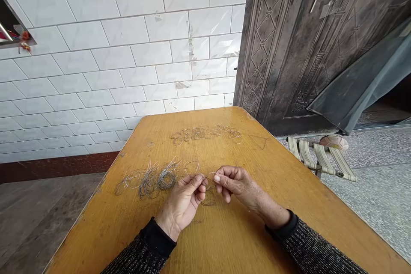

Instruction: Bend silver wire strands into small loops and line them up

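Thin wire point(209, 202) loops below and between my two hands, over the near middle of the table. My left hand point(184, 203) pinches it between thumb and forefinger. A short way to the right, my right hand point(239, 186) pinches the wire's other part, its tip showing near the thumb. Left of my left hand lie bundles of coiled grey wire point(167, 180), with loose ends sticking up. Farther back on the table, a row of small wire rings point(205, 132) lies spread from left to right.
The yellow wooden table point(257, 231) reaches to a white tiled wall point(128, 51). A dark carved door point(289, 51) with a grey curtain point(369, 81) stands at the right. A striped folding stool point(321, 158) sits beside the table's right edge. One bent wire point(259, 141) lies at the far right.
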`<state>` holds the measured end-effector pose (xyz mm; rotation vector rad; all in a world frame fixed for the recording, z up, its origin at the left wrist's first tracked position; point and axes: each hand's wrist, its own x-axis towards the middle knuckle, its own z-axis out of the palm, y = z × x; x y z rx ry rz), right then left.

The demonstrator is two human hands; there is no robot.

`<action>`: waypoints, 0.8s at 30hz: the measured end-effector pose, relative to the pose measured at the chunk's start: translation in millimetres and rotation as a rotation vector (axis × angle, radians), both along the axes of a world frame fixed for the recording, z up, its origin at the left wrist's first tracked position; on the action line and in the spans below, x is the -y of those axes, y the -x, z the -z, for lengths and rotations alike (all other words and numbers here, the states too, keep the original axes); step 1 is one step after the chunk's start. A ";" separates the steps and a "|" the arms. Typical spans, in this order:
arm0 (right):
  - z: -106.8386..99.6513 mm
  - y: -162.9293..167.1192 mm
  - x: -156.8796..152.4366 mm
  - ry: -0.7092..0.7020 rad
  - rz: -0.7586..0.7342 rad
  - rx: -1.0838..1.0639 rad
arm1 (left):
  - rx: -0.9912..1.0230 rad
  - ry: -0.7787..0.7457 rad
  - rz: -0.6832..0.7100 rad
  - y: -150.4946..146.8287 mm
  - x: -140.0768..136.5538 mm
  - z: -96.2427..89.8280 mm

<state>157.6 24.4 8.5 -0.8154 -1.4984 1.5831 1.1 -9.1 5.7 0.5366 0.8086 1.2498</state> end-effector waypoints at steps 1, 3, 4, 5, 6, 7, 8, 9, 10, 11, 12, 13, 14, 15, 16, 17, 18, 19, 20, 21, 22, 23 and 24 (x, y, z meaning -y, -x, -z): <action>0.4 0.3 0.4 -0.006 0.008 -0.014 | -0.001 -0.002 0.009 -0.4 0.6 -0.4; 1.7 1.5 1.3 -0.011 0.024 -0.040 | -0.012 -0.007 0.032 -0.9 1.3 -0.5; 2.2 2.3 1.9 -0.005 0.030 -0.056 | -0.019 -0.010 0.040 -1.0 1.5 -0.2; 2.7 3.2 2.6 0.006 0.033 -0.076 | -0.024 -0.012 0.045 -1.0 1.5 0.4; 2.9 4.1 3.6 0.020 0.029 -0.098 | -0.024 -0.012 0.041 -0.9 1.3 1.0; 2.8 4.9 4.6 0.031 0.024 -0.121 | -0.020 -0.012 0.031 -0.8 1.0 1.8; 2.6 5.6 5.7 0.035 0.017 -0.142 | -0.013 -0.011 0.018 -0.7 0.7 2.6; 2.2 6.1 6.8 0.033 0.012 -0.159 | -0.007 -0.010 0.009 -0.6 0.4 3.3; 1.6 6.4 7.7 0.024 0.004 -0.169 | -0.002 -0.010 0.002 -0.7 0.2 3.9; 1.1 6.5 8.4 0.011 -0.004 -0.172 | 0.002 -0.014 0.000 -0.8 0.0 4.5; 0.6 6.5 8.9 -0.004 -0.011 -0.170 | 0.004 -0.021 0.002 -1.1 0.0 4.9; 0.3 6.5 9.1 -0.015 -0.014 -0.162 | 0.005 -0.028 0.007 -1.5 0.1 5.3; 0.2 6.4 9.1 -0.020 -0.014 -0.151 | 0.005 -0.033 0.010 -2.0 0.3 5.6; 0.2 6.5 8.9 -0.018 -0.013 -0.137 | 0.004 -0.034 0.009 -2.4 0.5 5.9; 0.4 6.7 8.6 -0.010 -0.015 -0.121 | 0.002 -0.031 0.005 -2.8 0.7 6.1; 0.7 7.0 8.3 0.002 -0.018 -0.106 | -0.002 -0.026 -0.001 -3.1 0.8 6.3; 1.1 7.4 8.1 0.015 -0.022 -0.095 | -0.006 -0.021 -0.007 -3.3 0.9 6.4; 1.4 8.0 7.9 0.024 -0.023 -0.089 | -0.010 -0.017 -0.011 -3.4 0.8 6.4; 1.7 8.6 7.8 0.032 -0.017 -0.087 | -0.014 -0.017 -0.011 -3.4 0.8 6.2; 1.9 9.3 7.9 0.039 -0.004 -0.089 | -0.019 -0.019 -0.008 -3.3 0.6 6.0; 2.0 10.0 8.0 0.046 0.015 -0.093 | -0.024 -0.022 -0.004 -3.4 0.5 5.7; 2.0 10.8 8.2 0.057 0.038 -0.099 | -0.026 -0.024 -0.001 -3.4 0.4 5.4; 2.0 11.7 8.4 0.071 0.061 -0.102 | -0.026 -0.026 0.000 -3.6 0.3 5.1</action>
